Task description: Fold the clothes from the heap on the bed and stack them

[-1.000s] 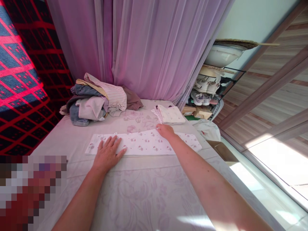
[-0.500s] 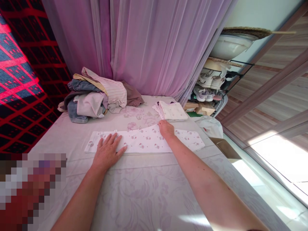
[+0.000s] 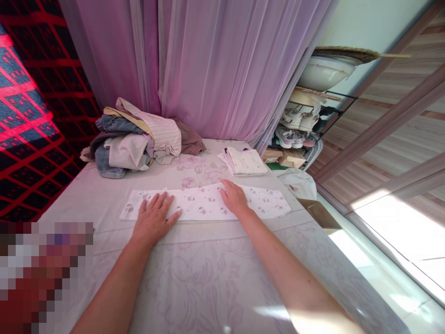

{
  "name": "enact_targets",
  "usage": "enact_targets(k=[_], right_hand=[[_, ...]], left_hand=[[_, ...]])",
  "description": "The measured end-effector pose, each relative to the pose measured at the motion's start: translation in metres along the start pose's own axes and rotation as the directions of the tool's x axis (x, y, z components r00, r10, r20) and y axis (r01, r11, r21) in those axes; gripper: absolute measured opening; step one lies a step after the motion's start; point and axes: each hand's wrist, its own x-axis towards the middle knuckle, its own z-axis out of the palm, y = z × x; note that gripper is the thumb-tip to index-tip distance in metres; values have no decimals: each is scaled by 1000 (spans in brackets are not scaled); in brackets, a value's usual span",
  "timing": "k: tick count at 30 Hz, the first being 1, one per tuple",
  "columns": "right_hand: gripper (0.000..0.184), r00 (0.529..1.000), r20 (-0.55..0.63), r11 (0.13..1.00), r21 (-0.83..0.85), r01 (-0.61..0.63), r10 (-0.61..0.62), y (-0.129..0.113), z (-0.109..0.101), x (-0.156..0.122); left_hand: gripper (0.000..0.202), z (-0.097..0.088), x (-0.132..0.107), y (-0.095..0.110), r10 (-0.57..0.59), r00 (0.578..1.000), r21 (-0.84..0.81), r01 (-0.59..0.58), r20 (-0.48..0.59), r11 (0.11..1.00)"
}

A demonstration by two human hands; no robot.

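Printed white cloth (image 3: 200,205) lies as a long folded strip across the bed (image 3: 208,278). My left grip (image 3: 153,222) and right grip (image 3: 234,200) press flat on it, fingers spread, pinching nothing. Beyond lie a folded stack (image 3: 245,161) and a clothes pile (image 3: 135,139).

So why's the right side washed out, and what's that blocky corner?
Head view: sunlight overexposes the pale floor and glares on the floral lilac bedsheet; the bottom-left mosaic patch is pixelated; wide-lens distortion tilts the wooden beams; the white printed cloth looks sharp.

A home bedroom; a bed (image 3: 208,287), heaped clothes (image 3: 135,139), curtain (image 3: 215,65), and shoe rack (image 3: 299,125) show it.
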Motion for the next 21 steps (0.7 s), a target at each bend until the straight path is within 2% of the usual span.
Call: enact_targets(k=[2,4,6,13,17,21], right_hand=[[52,994,90,998,30,64,-66,-3,3,-13],[56,983,180,999,27,37,-41,-4,5,-20],[57,977,214,1000,28,-4,-3,-3,5,-23],[60,973,233,1000,7,-9,7,-8,2,-38],[59,972,234,1000,0,-20,19,-11,4,-41],[58,974,223,999,5,-41,38,-12,7,-42]], left_hand=[[65,0,0,0,-2,1000,4,2,1,1000],[63,-1,0,1,-9,1000,7,9,2,1000],[60,-2,0,1,-19,1000,8,19,2,1000],[54,-3,0,3,-38,999,-5,38,-8,999],[53,-6,-1,-5,-137,990,-12,137,-21,990],[53,-11,-5,-22,-274,962,-18,274,-8,961]])
